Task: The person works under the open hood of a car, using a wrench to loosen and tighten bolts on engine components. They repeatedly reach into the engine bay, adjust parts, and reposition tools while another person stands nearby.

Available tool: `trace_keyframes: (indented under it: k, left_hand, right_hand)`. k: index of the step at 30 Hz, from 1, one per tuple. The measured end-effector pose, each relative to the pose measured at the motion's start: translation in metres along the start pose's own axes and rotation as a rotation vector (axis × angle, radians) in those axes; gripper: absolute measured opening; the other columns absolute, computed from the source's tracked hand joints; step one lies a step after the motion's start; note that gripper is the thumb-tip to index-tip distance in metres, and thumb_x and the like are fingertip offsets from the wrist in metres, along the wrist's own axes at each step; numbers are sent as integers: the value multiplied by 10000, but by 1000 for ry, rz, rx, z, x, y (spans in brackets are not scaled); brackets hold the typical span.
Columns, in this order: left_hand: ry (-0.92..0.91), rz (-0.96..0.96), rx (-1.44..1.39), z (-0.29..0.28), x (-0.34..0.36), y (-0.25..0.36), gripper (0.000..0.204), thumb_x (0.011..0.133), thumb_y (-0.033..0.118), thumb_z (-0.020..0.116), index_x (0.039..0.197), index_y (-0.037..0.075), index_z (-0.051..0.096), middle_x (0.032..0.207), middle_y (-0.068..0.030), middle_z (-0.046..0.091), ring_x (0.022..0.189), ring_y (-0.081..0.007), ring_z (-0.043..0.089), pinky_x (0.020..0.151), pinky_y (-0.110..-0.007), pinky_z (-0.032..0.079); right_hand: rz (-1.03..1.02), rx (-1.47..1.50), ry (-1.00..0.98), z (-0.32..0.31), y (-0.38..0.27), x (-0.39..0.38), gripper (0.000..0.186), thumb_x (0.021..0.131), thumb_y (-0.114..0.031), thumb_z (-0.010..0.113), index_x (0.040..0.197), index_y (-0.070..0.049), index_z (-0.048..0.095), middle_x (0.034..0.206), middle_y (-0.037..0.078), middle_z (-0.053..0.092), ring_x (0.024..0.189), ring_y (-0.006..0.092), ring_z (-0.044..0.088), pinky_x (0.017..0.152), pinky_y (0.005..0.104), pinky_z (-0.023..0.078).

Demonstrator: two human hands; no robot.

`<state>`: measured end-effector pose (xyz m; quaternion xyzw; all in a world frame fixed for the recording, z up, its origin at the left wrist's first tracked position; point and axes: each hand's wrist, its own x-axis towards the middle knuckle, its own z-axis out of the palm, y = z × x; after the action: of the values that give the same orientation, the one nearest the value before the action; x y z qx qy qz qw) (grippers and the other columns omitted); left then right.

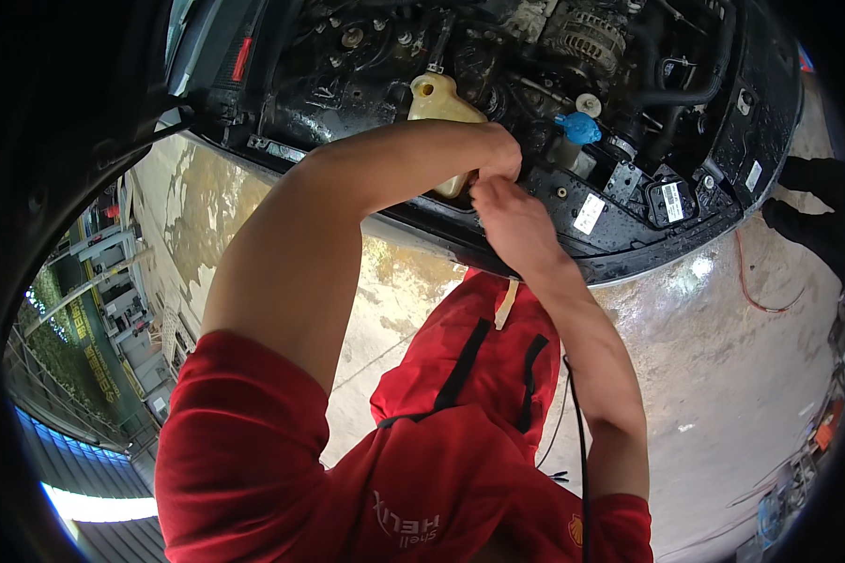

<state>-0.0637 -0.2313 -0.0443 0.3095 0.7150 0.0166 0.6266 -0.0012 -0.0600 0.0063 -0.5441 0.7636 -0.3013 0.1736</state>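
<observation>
1. Working at the front edge of the engine bay (629,235) in the head view, both hands meet under the cream coolant reservoir (441,103).
2. Left hand (499,155) is curled against the reservoir's lower end; right hand (512,220), just below it, pinches something too small to tell.
3. Judged best: steady the reservoir, pull gently.
4. Reservoir's contents cannot be seen; a blue cap (580,128) sits right of the hands.

both bare forearms reach forward and meet; the left hand (499,150) curls downward, the right hand (512,220) just below it, fingers (483,192) bent, nearly touching.
</observation>
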Motion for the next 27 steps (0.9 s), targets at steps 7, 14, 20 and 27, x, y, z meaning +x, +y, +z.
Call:
trace_keyframes:
  k: [7, 14, 20, 27]
  left_hand:
    - [-187, -196, 93, -7, 9, 16, 346, 836, 218, 736, 1169, 155, 805, 1198, -37, 760, 1089, -276, 695, 818, -495, 604]
    - [-87, -184, -28, -4, 0, 13, 364, 814, 203, 771, 1175, 181, 810, 1221, -56, 759, 1111, -280, 696, 866, -475, 579]
    - [-132, -212, -11, 4, 15, 9, 377, 808, 199, 792, 1184, 181, 802, 1205, -61, 768, 1128, -281, 703, 886, -458, 564]
    - [-24, -282, -191, 11, 22, -5, 345, 797, 177, 760, 1138, 175, 806, 1134, -13, 775, 1012, -252, 713, 829, -442, 586]
  right_hand:
    - [-35, 11, 88, 34, -30, 32, 160, 884, -88, 609, 1015, -12, 662, 966, 140, 701, 881, 297, 734, 745, 395, 607]
    - [56, 52, 13, -7, 4, -7, 142, 911, -51, 568, 1034, -32, 635, 967, 155, 704, 943, 341, 734, 781, 455, 614]
    - [85, 53, -7, -12, 30, -21, 130, 963, -115, 657, 1043, -51, 578, 942, 138, 681, 892, 355, 705, 767, 470, 581]
    - [58, 46, -54, 10, -7, 13, 206, 935, -73, 588, 1136, -39, 618, 1048, 146, 701, 953, 338, 725, 769, 450, 603]
